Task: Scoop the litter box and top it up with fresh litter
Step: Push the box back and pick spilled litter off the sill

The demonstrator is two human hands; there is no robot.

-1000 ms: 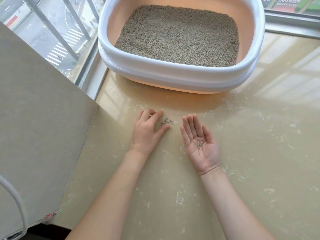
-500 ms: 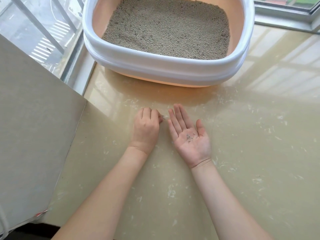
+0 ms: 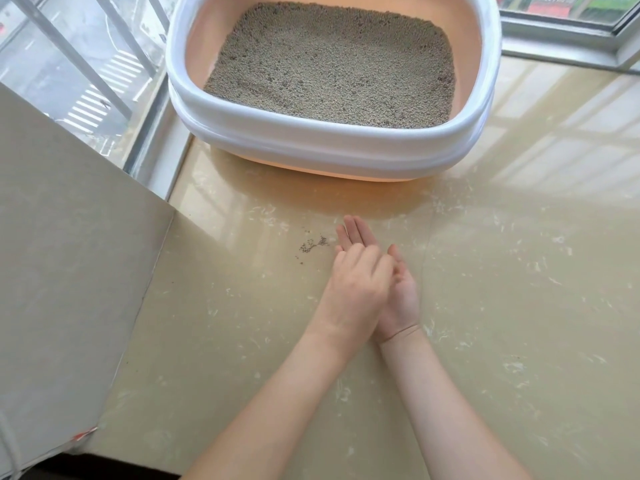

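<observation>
While the litter box [image 3: 332, 143] looks level and filled, stray granules [image 3: 313, 244] lie on the floor [image 3: 519, 306] (left hand [image 3: 356, 285] covers the cupped, open right hand [image 3: 398, 292], its grip unclear).

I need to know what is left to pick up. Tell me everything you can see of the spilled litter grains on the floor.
The spilled grey litter grains are a small loose scatter of tiny round pellets, matching the litter in the box. They lie on the glossy beige floor, in front of the white-rimmed peach plastic litter box, clear of it, just left of the right hand's fingertips. Nothing touches them.
</observation>
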